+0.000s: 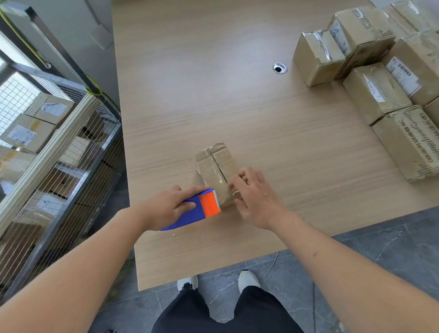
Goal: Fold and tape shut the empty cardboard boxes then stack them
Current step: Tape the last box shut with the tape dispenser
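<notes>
1. While the taping step is in hand, the cage point(53, 159) of labelled boxes stands left of the table point(205, 74), off its edge.
2. Left hand point(167, 206) grasps the dispenser point(199, 208), fingers curled round its blue body; the orange toothed end touches the near end of the box point(217, 170).
3. Box lies on the table near its front edge, flaps folded shut, clear tape along the centre seam; how far the tape runs down the near face cannot be told.
4. Right hand point(252, 195) rests on the near right corner of the box, fingertips pinching or pressing at the tape there; which cannot be told.
5. Stack point(391, 85) of taped boxes sits well apart from the box, at the far right of the table.
6. Judged next move: cut the tape against the teeth, smooth the end down, then carry the box right to the stack.
</notes>
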